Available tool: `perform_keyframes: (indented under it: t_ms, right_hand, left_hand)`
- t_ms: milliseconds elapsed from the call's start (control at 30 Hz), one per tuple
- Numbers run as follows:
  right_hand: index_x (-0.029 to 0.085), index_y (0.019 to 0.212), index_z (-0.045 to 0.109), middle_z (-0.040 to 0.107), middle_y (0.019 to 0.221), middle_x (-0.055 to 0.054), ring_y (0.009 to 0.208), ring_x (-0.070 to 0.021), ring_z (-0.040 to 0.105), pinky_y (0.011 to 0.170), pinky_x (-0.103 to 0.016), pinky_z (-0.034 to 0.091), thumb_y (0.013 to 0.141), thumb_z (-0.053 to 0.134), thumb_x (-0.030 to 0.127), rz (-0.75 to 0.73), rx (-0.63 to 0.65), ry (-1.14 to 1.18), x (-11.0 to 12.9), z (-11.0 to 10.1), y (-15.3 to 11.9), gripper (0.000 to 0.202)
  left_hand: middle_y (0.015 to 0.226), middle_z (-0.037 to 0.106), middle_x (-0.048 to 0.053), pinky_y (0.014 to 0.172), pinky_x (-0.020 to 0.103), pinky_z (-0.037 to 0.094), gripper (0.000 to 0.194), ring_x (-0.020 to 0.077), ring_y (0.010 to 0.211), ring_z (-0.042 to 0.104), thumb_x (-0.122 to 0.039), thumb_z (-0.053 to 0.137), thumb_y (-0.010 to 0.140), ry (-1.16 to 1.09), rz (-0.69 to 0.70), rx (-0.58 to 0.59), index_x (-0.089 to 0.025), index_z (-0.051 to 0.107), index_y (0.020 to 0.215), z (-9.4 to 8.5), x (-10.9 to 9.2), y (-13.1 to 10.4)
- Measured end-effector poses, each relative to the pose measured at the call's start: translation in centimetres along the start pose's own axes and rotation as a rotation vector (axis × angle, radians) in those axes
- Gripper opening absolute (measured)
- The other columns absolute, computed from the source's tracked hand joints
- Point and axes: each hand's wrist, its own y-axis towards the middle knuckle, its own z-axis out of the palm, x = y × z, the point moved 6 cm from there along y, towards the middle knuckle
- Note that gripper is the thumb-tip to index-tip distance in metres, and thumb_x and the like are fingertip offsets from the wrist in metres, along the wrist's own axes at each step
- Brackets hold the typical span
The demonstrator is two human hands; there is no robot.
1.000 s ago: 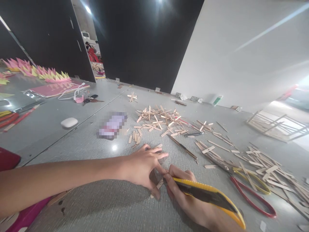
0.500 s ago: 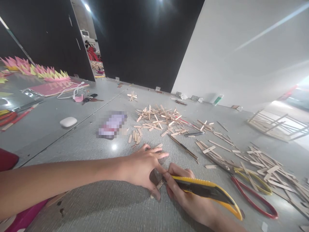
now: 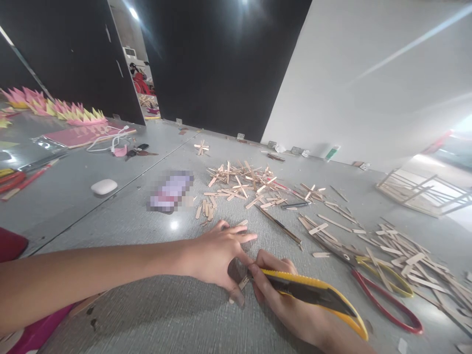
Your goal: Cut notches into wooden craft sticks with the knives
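My left hand (image 3: pixel 217 250) reaches in from the left, thumb and forefinger pinning a small wooden craft stick (image 3: pixel 243 282) on the grey tabletop. Its other fingers are spread out over the surface. Closed around a yellow and black utility knife (image 3: pixel 317 292), my right hand (image 3: pixel 280 305) rests just to the right, with its fingers touching the left forefinger. The knife's front end points at the stick, and its blade is hidden by my fingers. Another short stick piece (image 3: pixel 242 222) lies by the left fingertips.
Beyond my hands lie a pile of craft sticks (image 3: pixel 243 179), a phone-like blurred object (image 3: pixel 171 191) and a slim brown tool (image 3: pixel 280 224). Scissors with red and yellow handles (image 3: pixel 387 300) and more cut sticks (image 3: pixel 416 260) are at right. A white case (image 3: pixel 104 187) sits left.
The knife's rear end has dipped very slightly. Both hands keep almost the same place, and the stick stays under my left fingers.
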Motion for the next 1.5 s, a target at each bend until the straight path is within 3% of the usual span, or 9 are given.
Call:
perform_keyframes:
  t_ms: [267, 500, 800, 1067, 1500]
  right_hand:
    - [0.027, 0.073, 0.045, 0.062, 0.068, 0.001, 0.075, -0.0247, 0.059, 0.081, -0.051, 0.05, 0.102, 0.031, 0.055, -0.017, -0.022, -0.043, 0.36, -0.32, -0.11, 0.042]
    - [0.028, 0.073, 0.043, 0.058, 0.069, 0.001, 0.072, -0.0238, 0.058, 0.077, -0.048, 0.053, 0.102, 0.033, 0.053, -0.07, -0.045, -0.06, 0.33, -0.29, -0.14, 0.04]
    - [0.027, 0.074, 0.044, 0.056, 0.066, 0.004, 0.062, -0.0194, 0.054, 0.078, -0.047, 0.049, 0.107, 0.028, 0.049, -0.163, -0.053, -0.066, 0.71, 0.07, -0.02, 0.043]
    - [0.027, 0.072, 0.044, 0.059, 0.068, 0.002, 0.064, -0.021, 0.055, 0.08, -0.049, 0.049, 0.105, 0.028, 0.045, -0.143, -0.031, -0.064, 0.84, -0.01, -0.06, 0.041]
    - [0.027, 0.073, 0.043, 0.058, 0.07, 0.001, 0.073, -0.0231, 0.057, 0.082, -0.05, 0.051, 0.102, 0.029, 0.055, -0.027, -0.02, -0.034, 0.12, -0.31, 0.01, 0.044]
  left_hand:
    - [0.167, 0.032, 0.011, 0.112, 0.071, 0.019, 0.055, 0.0412, 0.156, 0.02, -0.068, 0.083, 0.071, 0.012, -0.003, -0.007, -0.039, 0.076, 0.117, -0.05, -0.01, 0.02]
    - [0.166, 0.035, 0.011, 0.111, 0.068, 0.023, 0.049, 0.0413, 0.154, 0.024, -0.064, 0.087, 0.066, -0.006, -0.045, -0.021, -0.034, 0.08, 0.104, -0.07, -0.03, 0.21]
    - [0.165, 0.039, 0.007, 0.11, 0.066, 0.028, 0.046, 0.0406, 0.153, 0.029, -0.061, 0.088, 0.066, 0.006, -0.041, -0.024, -0.037, 0.08, 0.104, -0.04, 0.05, 0.62]
    - [0.166, 0.037, 0.007, 0.11, 0.064, 0.027, 0.044, 0.0398, 0.154, 0.027, -0.062, 0.086, 0.07, -0.001, -0.031, -0.019, -0.036, 0.08, 0.105, -0.23, -0.18, 0.37]
    - [0.166, 0.034, 0.012, 0.112, 0.072, 0.022, 0.053, 0.0443, 0.154, 0.022, -0.066, 0.085, 0.069, -0.01, -0.037, -0.017, -0.036, 0.079, 0.112, 0.19, 0.08, 0.27]
